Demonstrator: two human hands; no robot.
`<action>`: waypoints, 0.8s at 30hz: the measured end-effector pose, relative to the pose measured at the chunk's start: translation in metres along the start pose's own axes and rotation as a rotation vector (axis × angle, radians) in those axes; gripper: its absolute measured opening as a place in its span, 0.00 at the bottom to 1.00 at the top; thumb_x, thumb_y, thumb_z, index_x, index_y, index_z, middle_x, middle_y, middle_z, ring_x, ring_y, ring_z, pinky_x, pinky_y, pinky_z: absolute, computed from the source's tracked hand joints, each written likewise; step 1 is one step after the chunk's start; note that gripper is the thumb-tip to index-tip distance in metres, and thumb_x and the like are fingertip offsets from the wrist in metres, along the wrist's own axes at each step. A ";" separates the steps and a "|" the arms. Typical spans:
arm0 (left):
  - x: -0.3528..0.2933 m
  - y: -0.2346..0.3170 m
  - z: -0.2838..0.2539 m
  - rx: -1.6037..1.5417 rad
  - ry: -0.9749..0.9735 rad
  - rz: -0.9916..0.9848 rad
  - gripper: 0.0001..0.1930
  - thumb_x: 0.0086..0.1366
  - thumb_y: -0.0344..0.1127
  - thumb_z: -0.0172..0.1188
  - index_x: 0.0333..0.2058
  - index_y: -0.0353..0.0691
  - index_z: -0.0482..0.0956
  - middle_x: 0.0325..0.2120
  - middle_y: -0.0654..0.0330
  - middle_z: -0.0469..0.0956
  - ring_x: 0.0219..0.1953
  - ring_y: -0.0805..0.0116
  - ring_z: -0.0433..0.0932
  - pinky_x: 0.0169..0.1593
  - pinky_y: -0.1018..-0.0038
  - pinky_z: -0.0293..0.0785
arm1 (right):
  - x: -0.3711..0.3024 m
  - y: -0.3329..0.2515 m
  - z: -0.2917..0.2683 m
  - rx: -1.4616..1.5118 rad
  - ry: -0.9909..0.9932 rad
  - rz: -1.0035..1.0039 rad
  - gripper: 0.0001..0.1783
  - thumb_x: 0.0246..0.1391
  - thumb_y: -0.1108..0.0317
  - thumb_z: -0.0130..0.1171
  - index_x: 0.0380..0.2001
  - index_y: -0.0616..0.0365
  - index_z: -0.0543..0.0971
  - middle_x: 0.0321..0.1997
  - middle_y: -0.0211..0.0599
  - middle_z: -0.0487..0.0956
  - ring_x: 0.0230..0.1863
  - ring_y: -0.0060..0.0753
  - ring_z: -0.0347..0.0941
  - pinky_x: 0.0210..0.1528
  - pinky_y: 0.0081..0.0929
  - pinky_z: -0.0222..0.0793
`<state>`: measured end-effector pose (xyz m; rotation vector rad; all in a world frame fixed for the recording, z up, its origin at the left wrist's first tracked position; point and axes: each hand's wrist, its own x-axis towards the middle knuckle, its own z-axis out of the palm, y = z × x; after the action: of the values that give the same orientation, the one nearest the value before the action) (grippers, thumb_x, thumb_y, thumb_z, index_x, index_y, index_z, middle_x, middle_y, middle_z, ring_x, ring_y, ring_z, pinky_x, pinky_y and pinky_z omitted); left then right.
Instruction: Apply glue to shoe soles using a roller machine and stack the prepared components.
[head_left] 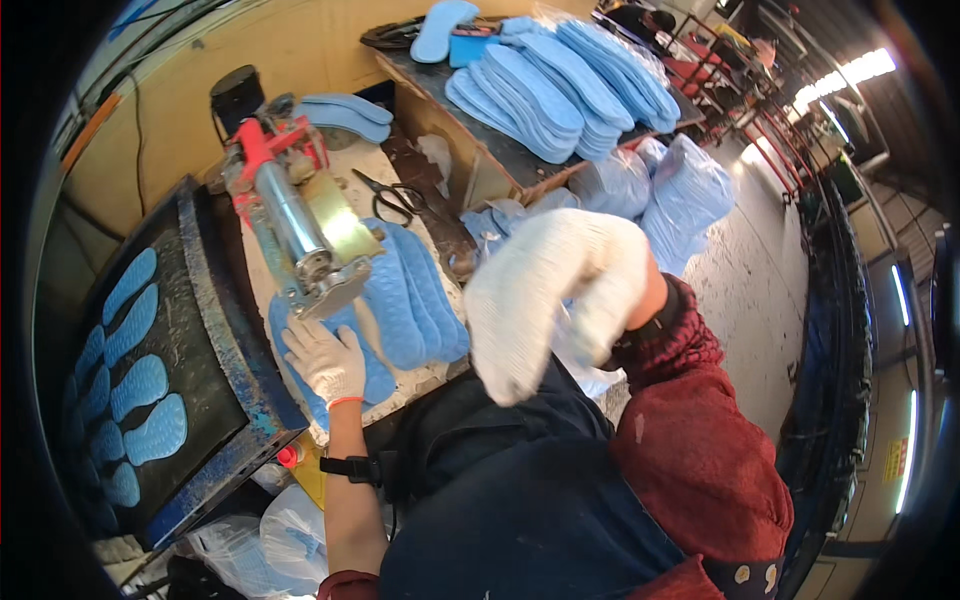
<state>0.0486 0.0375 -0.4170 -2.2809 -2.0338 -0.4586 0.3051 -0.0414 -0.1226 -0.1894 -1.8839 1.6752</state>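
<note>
My left hand (328,362), in a white knit glove, lies flat with fingers spread on blue shoe insoles (374,383). Its fingertips are close to the lower end of a bench machine (298,225) with a red frame and a metal cylinder. My right hand (550,285), also gloved in white, is raised close to the camera. Its fingers bend downward and the thumb stands apart from them, with nothing visible between. Beside the machine, more blue insoles (408,305) lie in an overlapping group, and black-handled scissors (398,200) rest above them.
A dark conveyor-like surface (205,385) at the left carries several separate insoles. Stacked insoles (530,95) cover a table at the back, with bagged blue pieces (680,190) below its front edge. Two insoles (345,117) lie behind the machine. Plastic bags (285,530) sit at the lower left.
</note>
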 end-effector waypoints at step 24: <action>0.114 -0.070 -0.152 -1.255 0.409 -0.248 0.18 0.70 0.42 0.51 0.46 0.32 0.78 0.30 0.58 0.78 0.29 0.73 0.76 0.34 0.80 0.72 | 0.013 0.287 -0.037 -1.414 0.759 0.479 0.19 0.47 0.57 0.61 0.42 0.52 0.81 0.53 0.45 0.74 0.63 0.56 0.62 0.58 0.51 0.61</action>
<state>-0.0381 0.1215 -0.2544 -1.9251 -2.0018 -2.5256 0.2330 0.0517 -0.3876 -1.6257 -2.0425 0.0466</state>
